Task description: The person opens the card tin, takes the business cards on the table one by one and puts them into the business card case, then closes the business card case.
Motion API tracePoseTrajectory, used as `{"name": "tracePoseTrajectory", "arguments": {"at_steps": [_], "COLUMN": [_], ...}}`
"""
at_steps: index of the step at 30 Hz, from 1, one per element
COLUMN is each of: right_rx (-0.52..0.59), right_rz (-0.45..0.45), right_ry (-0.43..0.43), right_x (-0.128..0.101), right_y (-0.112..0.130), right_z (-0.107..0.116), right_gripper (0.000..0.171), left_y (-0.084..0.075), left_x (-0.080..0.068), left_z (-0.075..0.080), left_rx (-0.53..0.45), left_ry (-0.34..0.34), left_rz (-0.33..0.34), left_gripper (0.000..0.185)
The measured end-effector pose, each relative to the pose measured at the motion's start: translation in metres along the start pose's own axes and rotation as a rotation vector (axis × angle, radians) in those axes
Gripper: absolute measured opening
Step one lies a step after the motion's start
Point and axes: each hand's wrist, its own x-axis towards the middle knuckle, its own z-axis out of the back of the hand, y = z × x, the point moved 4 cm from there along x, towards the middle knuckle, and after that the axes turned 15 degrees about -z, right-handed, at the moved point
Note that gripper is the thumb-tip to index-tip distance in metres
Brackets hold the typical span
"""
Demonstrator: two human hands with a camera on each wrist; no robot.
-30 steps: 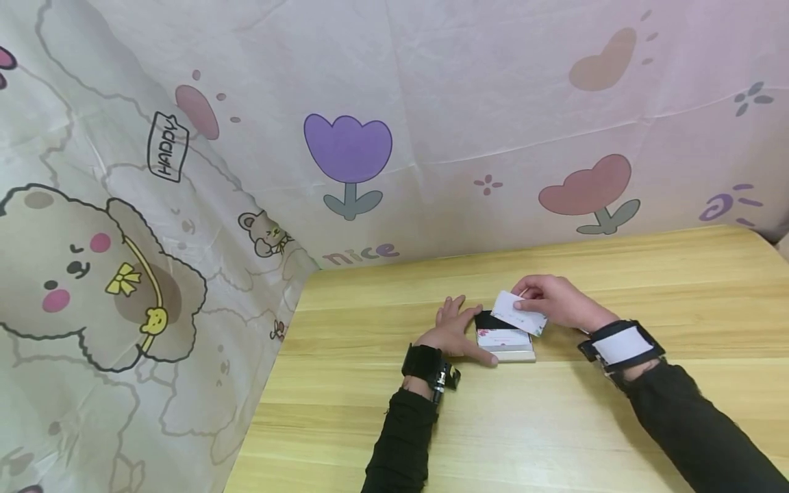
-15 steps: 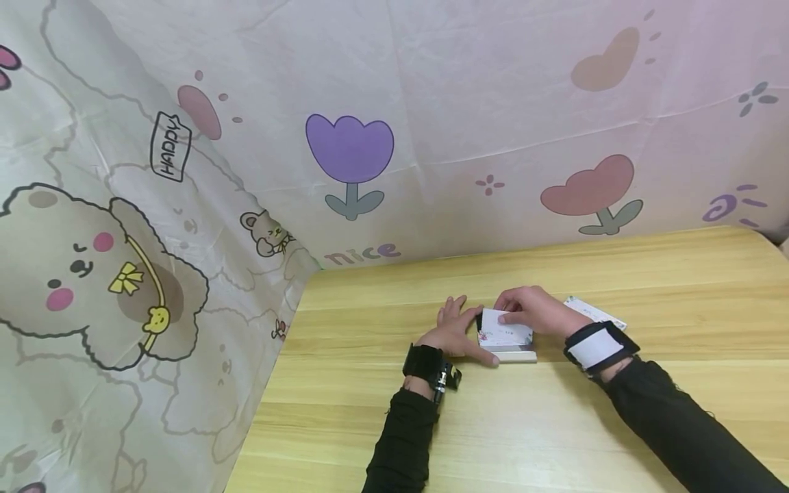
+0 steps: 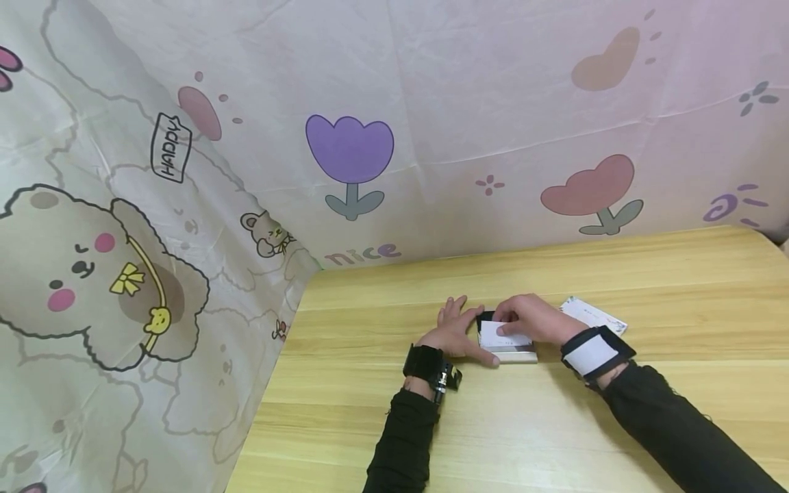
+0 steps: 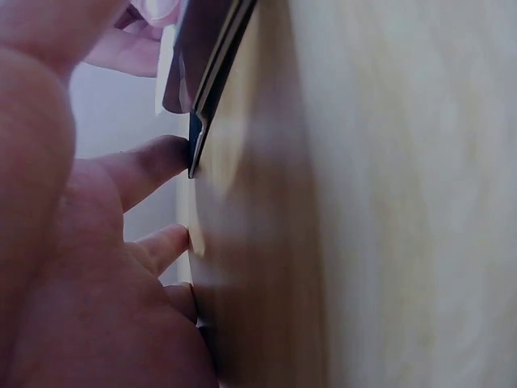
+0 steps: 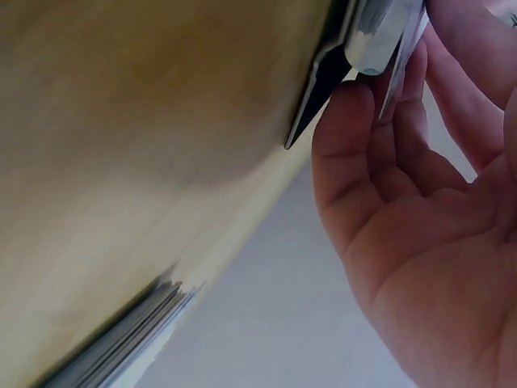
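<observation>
In the head view a flat card case [image 3: 519, 357] with a silvery front strip and a black lining lies open on the table. My left hand [image 3: 455, 334] steadies its left end, fingers spread, the index fingertip at the far corner and the thumb along the front edge. Over the case, my right hand [image 3: 531, 320] pinches a white business card [image 3: 494, 333] between thumb and fingers. From the right wrist the card [image 5: 396, 85] shows edge-on between the fingers, close beside the case's black edge [image 5: 321, 87]. The case also appears above the left index finger [image 4: 157, 166] in the left wrist view.
A small stack of white cards with floral corners [image 3: 593, 315] lies right of the case, partly behind the right wrist; its layered edges [image 5: 121, 343] show from that wrist. A patterned cloth [image 3: 431, 137] hangs along the table's [image 3: 345, 383] back edge and left side.
My right hand has brought the tilted white card left and down, level over the case. The card stack at the right has come into view. My left hand stays in place.
</observation>
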Motion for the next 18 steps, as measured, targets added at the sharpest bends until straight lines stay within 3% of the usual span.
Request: {"name": "tracePoseTrajectory", "arguments": {"at_steps": [18], "right_rx": [0.011], "right_rz": [0.002], "right_ry": [0.049], "right_x": [-0.0042], "right_y": [0.0015], "right_z": [-0.0077], "right_gripper": [0.008], "left_y": [-0.0002], "left_x": [0.0003], "left_z": [0.0001], "left_rx": [0.001], "left_ry": [0.002], "left_rz": [0.009], "left_gripper": [0.112]}}
